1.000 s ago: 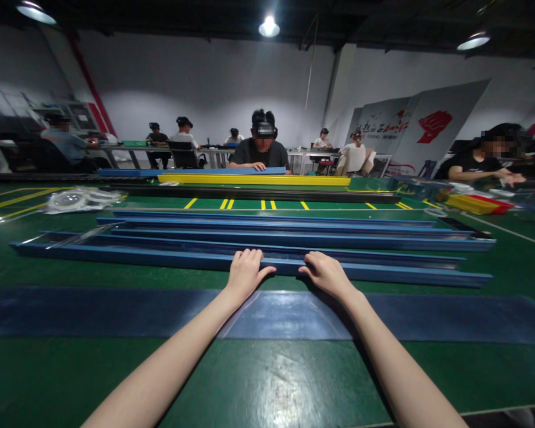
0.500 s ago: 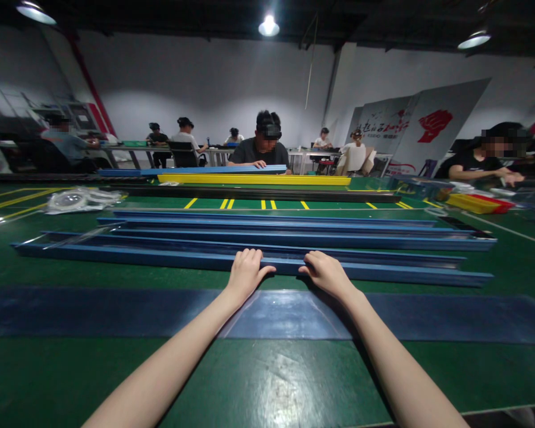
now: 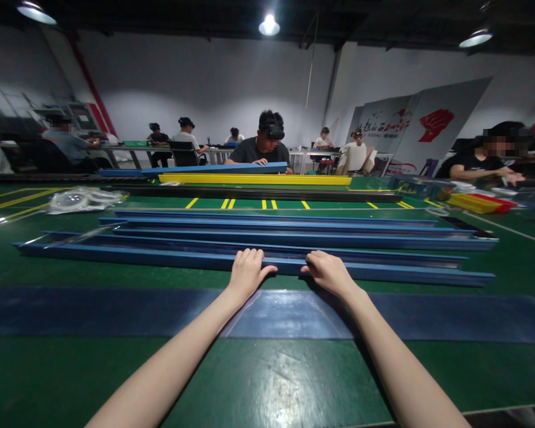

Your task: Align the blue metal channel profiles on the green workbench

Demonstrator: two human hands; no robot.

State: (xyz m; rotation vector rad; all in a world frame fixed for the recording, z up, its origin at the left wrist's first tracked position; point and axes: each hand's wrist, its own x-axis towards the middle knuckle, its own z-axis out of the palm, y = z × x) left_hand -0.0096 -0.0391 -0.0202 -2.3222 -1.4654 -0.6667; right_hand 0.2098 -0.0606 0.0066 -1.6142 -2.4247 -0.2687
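Note:
A long blue channel strip (image 3: 138,257) lies crosswise on the green table, the nearest of several alike. My left hand (image 3: 248,270) grips its near wall left of the middle, fingers curled over the top edge and thumb on the front. A short way to the right, my right hand (image 3: 327,268) grips the same wall, fingers bent over it. Behind lies another blue channel strip (image 3: 303,239), untouched. Under my forearms, a flat clear plastic strip (image 3: 285,312) stretches across the table.
Farther back lie a black strip (image 3: 258,193) and a yellow strip (image 3: 254,179). A co-worker (image 3: 267,142) across the table handles a blue strip (image 3: 214,169). Bagged white rolls (image 3: 78,200) sit at left, yellow and red trays (image 3: 479,204) at right.
Both my hands keep their hold on the near blue channel strip with hardly any movement. Across the table, the right end of the co-worker's blue strip has risen slightly.

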